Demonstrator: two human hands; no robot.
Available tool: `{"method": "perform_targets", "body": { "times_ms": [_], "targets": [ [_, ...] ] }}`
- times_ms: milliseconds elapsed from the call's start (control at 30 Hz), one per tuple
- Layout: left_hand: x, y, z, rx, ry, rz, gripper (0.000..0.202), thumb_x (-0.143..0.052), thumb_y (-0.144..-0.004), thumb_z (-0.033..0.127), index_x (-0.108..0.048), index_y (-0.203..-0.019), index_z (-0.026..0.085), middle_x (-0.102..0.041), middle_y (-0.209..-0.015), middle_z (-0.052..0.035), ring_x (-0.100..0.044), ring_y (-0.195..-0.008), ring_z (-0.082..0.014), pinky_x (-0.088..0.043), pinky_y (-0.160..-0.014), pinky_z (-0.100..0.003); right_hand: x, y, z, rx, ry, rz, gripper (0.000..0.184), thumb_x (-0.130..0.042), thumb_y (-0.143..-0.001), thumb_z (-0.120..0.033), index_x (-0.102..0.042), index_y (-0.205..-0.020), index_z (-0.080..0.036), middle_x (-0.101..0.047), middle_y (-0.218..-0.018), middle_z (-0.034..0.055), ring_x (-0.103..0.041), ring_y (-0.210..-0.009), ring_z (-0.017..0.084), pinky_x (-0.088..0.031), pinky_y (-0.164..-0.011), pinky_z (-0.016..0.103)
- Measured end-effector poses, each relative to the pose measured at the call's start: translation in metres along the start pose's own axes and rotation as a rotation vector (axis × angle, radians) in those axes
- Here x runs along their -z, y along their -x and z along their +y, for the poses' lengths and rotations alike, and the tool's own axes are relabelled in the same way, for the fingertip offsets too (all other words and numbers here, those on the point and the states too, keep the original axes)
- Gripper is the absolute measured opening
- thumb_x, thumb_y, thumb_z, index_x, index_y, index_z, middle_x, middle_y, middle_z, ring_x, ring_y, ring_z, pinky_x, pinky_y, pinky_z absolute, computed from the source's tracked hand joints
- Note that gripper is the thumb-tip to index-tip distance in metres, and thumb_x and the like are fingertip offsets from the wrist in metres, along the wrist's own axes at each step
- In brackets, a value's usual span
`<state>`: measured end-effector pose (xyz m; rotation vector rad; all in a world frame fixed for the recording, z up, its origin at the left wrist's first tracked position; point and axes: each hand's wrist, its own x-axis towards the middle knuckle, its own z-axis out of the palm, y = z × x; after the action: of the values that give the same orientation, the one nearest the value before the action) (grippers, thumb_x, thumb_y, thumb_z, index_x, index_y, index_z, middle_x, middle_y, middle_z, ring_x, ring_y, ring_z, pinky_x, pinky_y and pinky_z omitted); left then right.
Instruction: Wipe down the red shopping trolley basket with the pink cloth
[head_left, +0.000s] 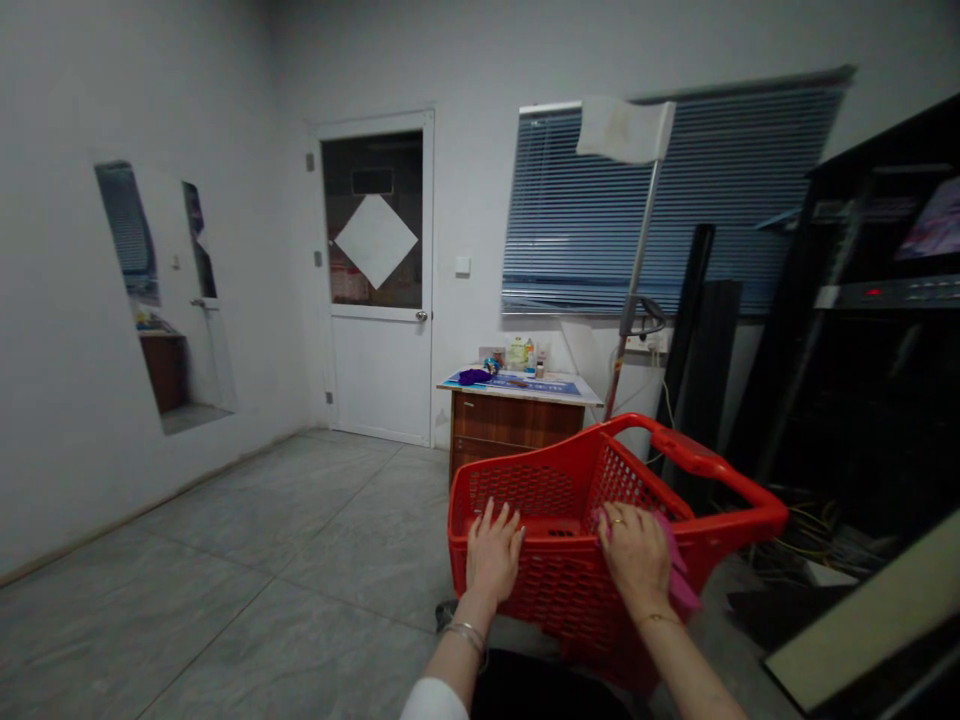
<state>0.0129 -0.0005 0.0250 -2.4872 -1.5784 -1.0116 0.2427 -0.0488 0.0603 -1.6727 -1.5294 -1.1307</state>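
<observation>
A red plastic shopping cart (555,590) with mesh sides stands right in front of me, its handle bar towards the right. My left hand (494,552) lies on the near rim at the left, fingers stretched out and slightly apart, with nothing in it. Further right on the same rim, my right hand (636,555) is closed around a pink cloth (681,572) and presses it against the cart's edge. Part of the cloth hangs out beside the hand; the rest is hidden under the fingers. Inside, the part of the basket that shows holds nothing visible.
Behind the cart is a brown cabinet (517,420) with a purple cloth (474,377) and small bottles on top. A pole with a white flag (624,130) leans there. Dark rack equipment (862,400) and cables lie right. A white door (381,380) and wall mirror are left.
</observation>
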Motion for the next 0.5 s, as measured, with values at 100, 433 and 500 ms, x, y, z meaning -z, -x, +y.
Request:
{"method": "perform_targets", "body": {
  "times_ms": [100,433,500],
  "targets": [
    [-0.001,0.0,-0.001,0.002,-0.017,0.001,0.038,-0.034,-0.102,0.037,-0.058,-0.131,0.03,-0.05,-0.145,0.0011,-0.031,-0.142,-0.0242,-0.033,-0.112,-0.046,-0.003,0.007,-0.05,0.01,-0.086,-0.012,0.023,-0.049,-0.092,-0.03,-0.065,-0.104,-0.018,-0.065,-0.1,0.0086,-0.052,-0.096,0.022,-0.037,-0.091,0.037],
    [-0.001,-0.001,-0.01,-0.047,-0.038,-0.011,0.04,-0.032,-0.103,0.037,-0.055,-0.134,0.03,-0.046,-0.148,0.0015,-0.024,-0.145,-0.024,-0.035,-0.11,-0.044,0.001,0.002,-0.018,0.065,-0.09,-0.038,0.021,-0.048,-0.092,-0.023,-0.067,-0.101,-0.021,-0.067,-0.096,0.0062,-0.055,-0.094,0.022,-0.039,-0.091,0.037],
    [-0.004,-0.001,-0.01,-0.046,-0.035,-0.005,0.04,-0.032,-0.102,0.037,-0.055,-0.134,0.031,-0.046,-0.148,0.0021,-0.024,-0.145,-0.0237,-0.035,-0.11,-0.045,0.001,-0.003,0.022,0.046,-0.035,0.007,0.022,-0.049,-0.091,-0.029,-0.068,-0.099,-0.02,-0.066,-0.1,0.0076,-0.054,-0.097,0.023,-0.039,-0.093,0.038]
  ]
}}
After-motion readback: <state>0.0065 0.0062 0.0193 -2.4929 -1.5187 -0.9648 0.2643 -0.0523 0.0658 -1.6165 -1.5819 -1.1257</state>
